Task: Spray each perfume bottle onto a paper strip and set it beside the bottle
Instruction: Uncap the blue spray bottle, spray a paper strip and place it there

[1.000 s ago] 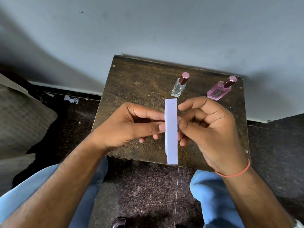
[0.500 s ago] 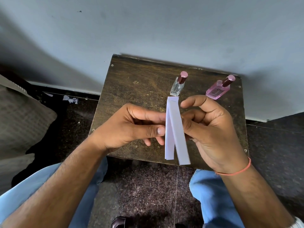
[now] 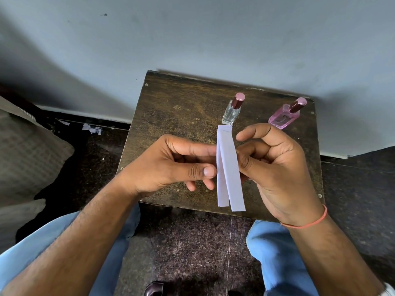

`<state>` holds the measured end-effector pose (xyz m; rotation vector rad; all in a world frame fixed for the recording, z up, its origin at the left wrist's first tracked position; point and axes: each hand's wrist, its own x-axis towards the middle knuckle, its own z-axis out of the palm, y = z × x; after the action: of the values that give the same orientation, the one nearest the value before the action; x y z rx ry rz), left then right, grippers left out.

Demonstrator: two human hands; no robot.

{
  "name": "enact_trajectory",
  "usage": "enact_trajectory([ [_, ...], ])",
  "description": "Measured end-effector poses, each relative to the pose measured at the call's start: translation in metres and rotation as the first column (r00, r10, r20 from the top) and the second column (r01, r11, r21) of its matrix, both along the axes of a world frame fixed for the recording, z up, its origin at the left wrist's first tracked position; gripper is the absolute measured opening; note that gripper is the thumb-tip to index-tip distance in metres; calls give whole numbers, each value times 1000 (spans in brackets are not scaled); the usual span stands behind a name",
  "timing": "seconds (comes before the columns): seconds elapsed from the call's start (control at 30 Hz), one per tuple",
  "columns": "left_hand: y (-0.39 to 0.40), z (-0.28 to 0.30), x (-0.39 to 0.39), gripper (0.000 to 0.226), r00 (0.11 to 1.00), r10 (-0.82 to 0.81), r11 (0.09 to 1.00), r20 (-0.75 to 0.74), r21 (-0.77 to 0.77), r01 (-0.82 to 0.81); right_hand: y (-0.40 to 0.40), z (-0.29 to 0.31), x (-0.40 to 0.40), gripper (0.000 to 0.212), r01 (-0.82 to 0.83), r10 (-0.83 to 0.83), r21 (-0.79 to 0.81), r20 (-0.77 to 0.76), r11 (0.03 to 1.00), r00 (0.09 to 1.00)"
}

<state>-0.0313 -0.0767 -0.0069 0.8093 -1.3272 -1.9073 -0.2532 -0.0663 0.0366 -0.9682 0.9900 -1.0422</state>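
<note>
Against a grey-blue wall stands a dark wooden surface (image 3: 177,124) bearing a clear perfume bottle (image 3: 231,113) and a pink perfume bottle (image 3: 283,118) whose label is too blurred to read. Above it, the left hand (image 3: 171,165) and right hand (image 3: 275,165) pinch two white paper strips (image 3: 228,169) between fingers and thumbs; the strips, stacked a second ago, now fan apart at their lower ends.

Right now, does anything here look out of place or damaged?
Only torn paper scraps lying on the floor left of the table. Both bottles stand upright and capped, and nothing is spilled.
</note>
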Motion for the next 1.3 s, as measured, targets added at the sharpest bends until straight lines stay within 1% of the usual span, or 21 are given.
enact_trajectory([
  [0.33,1,0,-2,39,999,35,999,30,-11,-34,1,-2,2,21,12,-12,-19,5,1000,1000],
  [0.47,0,-2,1,45,1000,18,1000,10,-1,-18,1,-1,2,22,22,-22,-18,9,1000,1000],
  [0.67,0,-3,0,42,998,51,999,48,-9,-50,1,-1,1,21,26,-26,-12,-4,1000,1000],
  [0.93,1,-3,-3,39,995,92,995,28,23,-93,2,-2,4,22,12,-15,41,91,999,996],
  [1.03,0,-3,-3,36,994,99,995,40,6,-99,2,-2,5,22,5,-9,49,97,999,995],
  [1.1,0,-3,-3,35,995,95,995,42,-16,-94,3,-2,5,21,10,-11,19,55,1000,998],
  [1.23,0,-4,-4,34,995,97,995,36,-27,-96,5,-4,3,20,15,-32,-134,-126,991,991],
  [1.3,-1,-3,-4,33,992,115,992,51,-48,-113,6,-6,2,22,14,-46,-176,-181,984,982],
])
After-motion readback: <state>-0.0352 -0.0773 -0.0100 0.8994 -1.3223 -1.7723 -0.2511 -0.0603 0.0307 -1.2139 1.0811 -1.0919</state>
